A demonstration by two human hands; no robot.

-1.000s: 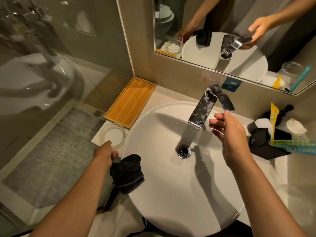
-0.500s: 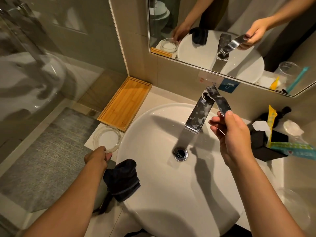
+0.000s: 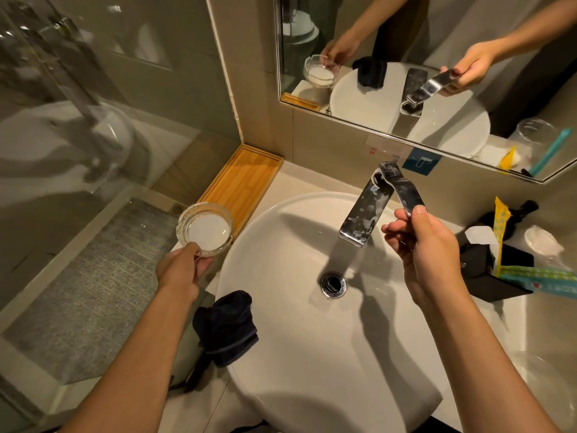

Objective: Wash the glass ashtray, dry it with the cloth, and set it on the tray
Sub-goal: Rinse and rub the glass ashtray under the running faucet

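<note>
Round clear glass ashtray [image 3: 206,230], upright

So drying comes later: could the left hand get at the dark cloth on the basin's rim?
Probably not yet: the left hand holds the round glass ashtray. The dark folded cloth lies uncovered just beside that forearm.

I am standing in a bathroom, likely a hotel's. Below me a round white basin [image 3: 312,354] sits on a pale tabletop [image 3: 299,179] with a chrome lever tap [image 3: 363,210]. A wall mirror [image 3: 406,57] hangs above it, a glass shower screen [image 3: 78,104] stands to my left, and packaged toiletries [image 3: 502,226] in a black holder [image 3: 490,270] sit to my right.
</note>
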